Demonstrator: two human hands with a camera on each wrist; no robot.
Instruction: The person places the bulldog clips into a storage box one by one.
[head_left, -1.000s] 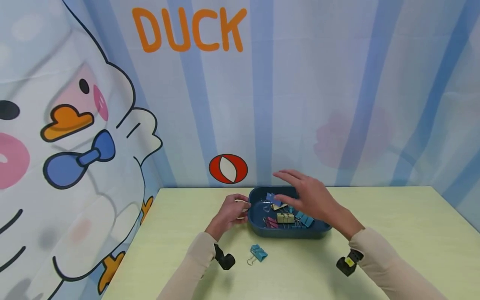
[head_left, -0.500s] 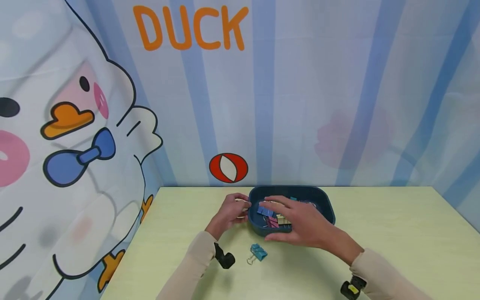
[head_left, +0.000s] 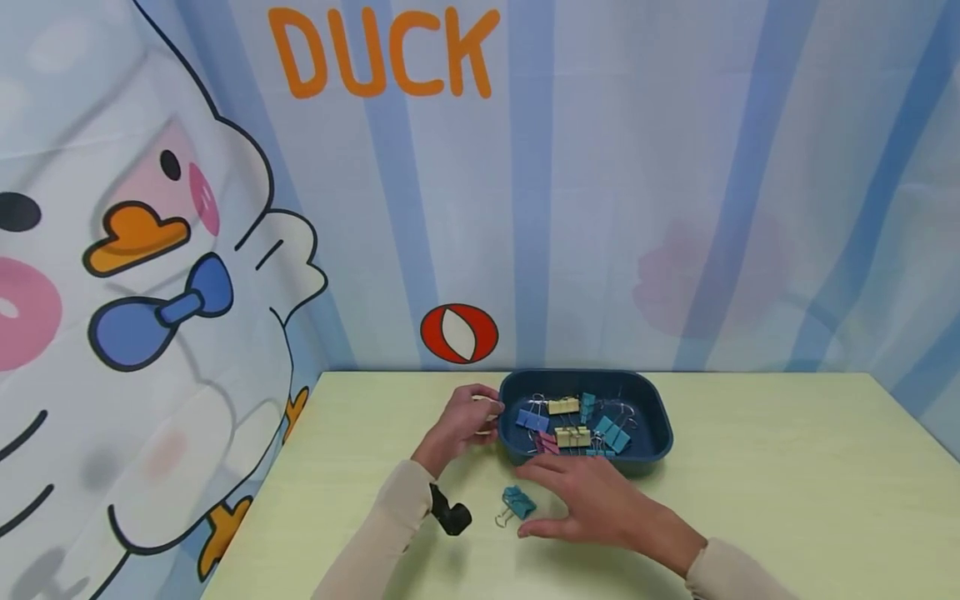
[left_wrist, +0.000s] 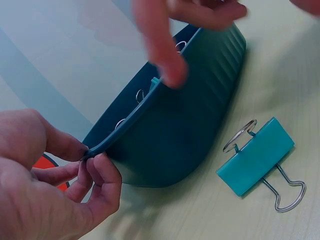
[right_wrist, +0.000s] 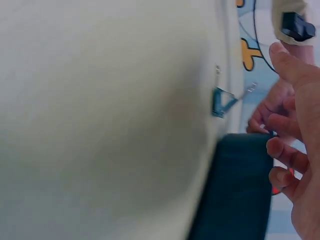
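Note:
My left hand (head_left: 463,421) pinches the left rim of a dark blue tray (head_left: 656,446), thumb on top and fingers beneath in the left wrist view. Inside the tray lie several binder clips: a blue one (head_left: 532,419), a pink one (head_left: 547,442), yellow ones (head_left: 573,437) and teal ones (head_left: 612,434). A single teal binder clip (left_wrist: 256,157) lies on the table in front of the tray, its wire handles spread. Just right of that clip hovers my right hand (head_left: 600,502), thumb and fingers apart, holding nothing.
The pale yellow table (head_left: 787,483) runs back to a hanging cloth (head_left: 600,208) with blue stripes and a printed duck. A black wrist camera (head_left: 450,510) sits on the left sleeve.
My right hand has come from above the tray down toward the near side, beside the loose teal clip. Inside the tray, the blue clip has shifted lower. My left hand stays on the rim.

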